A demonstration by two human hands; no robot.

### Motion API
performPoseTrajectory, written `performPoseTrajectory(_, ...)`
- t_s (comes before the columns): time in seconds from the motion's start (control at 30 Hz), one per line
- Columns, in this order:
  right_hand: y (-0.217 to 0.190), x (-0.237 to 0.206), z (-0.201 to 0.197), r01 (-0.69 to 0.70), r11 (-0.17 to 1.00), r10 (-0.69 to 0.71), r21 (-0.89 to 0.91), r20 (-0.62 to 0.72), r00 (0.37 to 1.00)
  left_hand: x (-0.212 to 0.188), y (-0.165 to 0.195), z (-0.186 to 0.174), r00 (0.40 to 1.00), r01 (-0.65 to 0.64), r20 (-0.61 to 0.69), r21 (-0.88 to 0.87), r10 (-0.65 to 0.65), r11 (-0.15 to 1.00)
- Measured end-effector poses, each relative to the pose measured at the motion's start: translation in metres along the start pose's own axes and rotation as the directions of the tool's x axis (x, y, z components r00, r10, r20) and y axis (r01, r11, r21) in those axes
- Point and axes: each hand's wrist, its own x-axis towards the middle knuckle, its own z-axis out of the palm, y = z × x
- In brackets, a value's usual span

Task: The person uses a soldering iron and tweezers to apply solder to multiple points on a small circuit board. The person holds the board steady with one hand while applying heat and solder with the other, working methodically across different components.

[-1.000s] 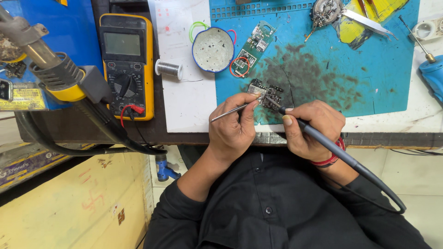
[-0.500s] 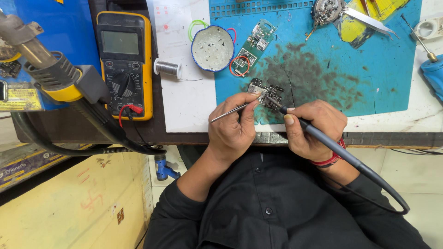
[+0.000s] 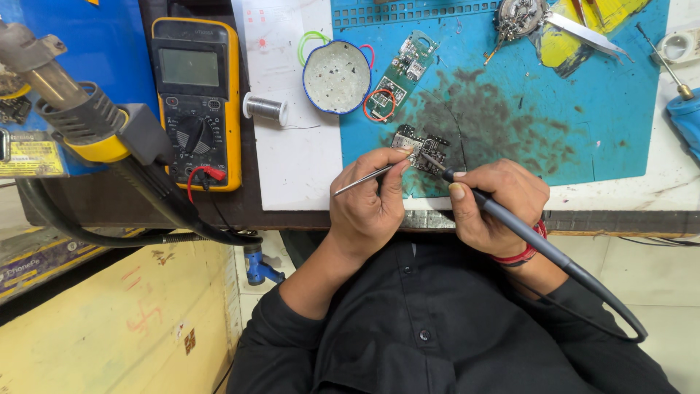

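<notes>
At twelve o'clock of my hands sits a small circuit board [image 3: 421, 149], light, stiff, fragile; I'd take it by the edges. My left hand [image 3: 368, 208] has its fingers pinched closed on tweezers [image 3: 372, 176], and my right hand [image 3: 499, 204] is wrapped tight on the soldering iron [image 3: 525, 233].

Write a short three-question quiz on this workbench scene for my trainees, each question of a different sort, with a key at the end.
1. True or false: the right hand holds a soldering iron with its tip at the small dark circuit board.
2. Which tool does the left hand hold? A) scissors B) tweezers C) a brush
3. Fill the gap: the yellow multimeter lies to the ___ of the round white dish in the picture.

Key
1. True
2. B
3. left
</notes>
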Motion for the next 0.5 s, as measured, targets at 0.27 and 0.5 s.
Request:
performPoseTrajectory(0.27, 0.0006, -0.0001, 0.0, -0.002, 1.0, 0.002, -0.002, -0.004, 1.0, 0.0001, 0.0006, -0.0002, 1.0, -0.002, -0.002, 0.015, 0.002, 1.0)
performPoseTrajectory(0.5, 0.0004, 0.0, -0.0006, 0.003, 1.0, -0.003, -0.005, -0.002, 1.0, 0.0003, 0.0001, 0.0005, 1.0, -0.005, 0.005, -0.001, 0.005, 1.0)
